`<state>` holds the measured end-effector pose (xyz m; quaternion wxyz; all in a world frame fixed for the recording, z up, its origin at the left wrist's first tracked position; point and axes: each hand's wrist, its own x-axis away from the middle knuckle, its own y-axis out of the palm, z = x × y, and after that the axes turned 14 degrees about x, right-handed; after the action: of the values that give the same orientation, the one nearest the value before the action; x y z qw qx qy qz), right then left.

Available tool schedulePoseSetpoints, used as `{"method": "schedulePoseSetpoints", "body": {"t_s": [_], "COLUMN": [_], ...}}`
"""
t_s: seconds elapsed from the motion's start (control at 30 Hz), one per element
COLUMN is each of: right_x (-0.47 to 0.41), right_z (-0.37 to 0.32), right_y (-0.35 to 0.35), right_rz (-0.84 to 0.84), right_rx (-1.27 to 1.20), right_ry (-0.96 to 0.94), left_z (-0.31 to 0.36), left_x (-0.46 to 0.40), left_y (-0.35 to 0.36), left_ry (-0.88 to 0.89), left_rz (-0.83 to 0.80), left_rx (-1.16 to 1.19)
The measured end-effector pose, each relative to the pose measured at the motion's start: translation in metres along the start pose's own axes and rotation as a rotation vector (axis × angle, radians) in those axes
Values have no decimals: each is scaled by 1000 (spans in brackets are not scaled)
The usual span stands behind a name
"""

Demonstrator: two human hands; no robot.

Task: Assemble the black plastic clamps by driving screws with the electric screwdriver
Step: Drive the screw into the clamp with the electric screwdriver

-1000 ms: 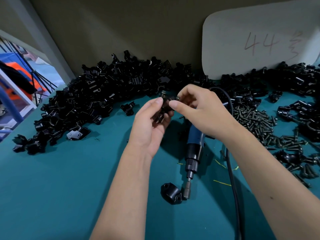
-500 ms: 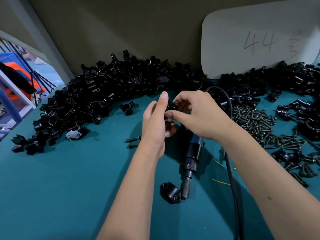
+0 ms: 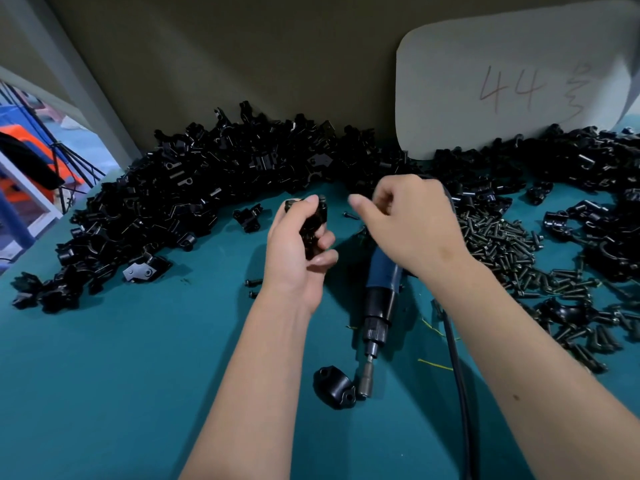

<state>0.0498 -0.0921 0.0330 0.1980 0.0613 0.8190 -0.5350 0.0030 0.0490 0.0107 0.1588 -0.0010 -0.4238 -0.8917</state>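
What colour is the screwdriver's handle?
Blue, on the electric screwdriver lying on the table; head view shows it.

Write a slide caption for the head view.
Left hand grips a black clamp; electric screwdriver lies on the table.

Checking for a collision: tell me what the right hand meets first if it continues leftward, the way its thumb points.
Probably the black clamp held in the left hand; the right hand sits just right of it, though depth is unclear.

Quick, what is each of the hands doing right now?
Left hand: grips a black clamp.
Right hand: fingers curled; whether it holds anything cannot be told.
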Motion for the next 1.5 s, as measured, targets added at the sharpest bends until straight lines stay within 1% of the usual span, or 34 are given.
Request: {"method": "schedulePoseSetpoints", "body": {"t_s": [0.07,0.13,0.2,0.3,0.37,0.43,0.47,0.53,0.63,0.77,0.9,0.97,1.03,1.1,1.17,1.27,1.37,1.43,1.5], "right_x": [0,1,3,5,2,-4,-6,-12,-16,-19,-18,-19,-20,-20,-20,-20,-19,-18,-18], "right_z": [8,11,7,1,2,8,12,22,35,34,26,25,25,25,24,25,26,27,27], "right_y": [2,4,4,8,8,4,1,-6,-20,-31,-37,-41,-43,-42,-41,-40,-39,-39,-39], "right_rz": [-37,-156,-267,-282,-304,-358,-389,-441,-445,-317,-152,-60,19,71,105,207,335,400,419], "right_rx": [178,283,291,281,226,118,11,-294,-681,-1128,-1543,-1658,-1746,-1789,-1816,-1758,-1679,-1638,-1636], "right_ry": [90,177,204,184,216,278,310,344,374,455,606,661,662,649,596,552,616,662,688], "left_z": [0,-1,-1,0,0,1,2,4,4,4,5,7,8,10,10,11,17,22,25], "left_x": [0,0,0,1,2,1,1,1,2,2,1,1,1,1,2,1,1,1,0], "left_y": [-1,0,1,2,2,2,1,0,-1,-2,-3,-4,-6,-7,-7,-9,-13,-13,-13], "left_ry": [-3,-4,-8,-29,-45,-61,-71,-103,-147,-171,-157,-124,-116,-141,-171,-151,-163,-232,-339], "left_rz": [26,37,35,26,20,18,18,16,8,-14,-19,-23,-45,-67,-70,-57,-62,-70,-56], "left_rx": [12,10,3,7,13,14,16,23,6,-20,-61,-106,-141,-152,-189,-364,-534,-592,-619]}}
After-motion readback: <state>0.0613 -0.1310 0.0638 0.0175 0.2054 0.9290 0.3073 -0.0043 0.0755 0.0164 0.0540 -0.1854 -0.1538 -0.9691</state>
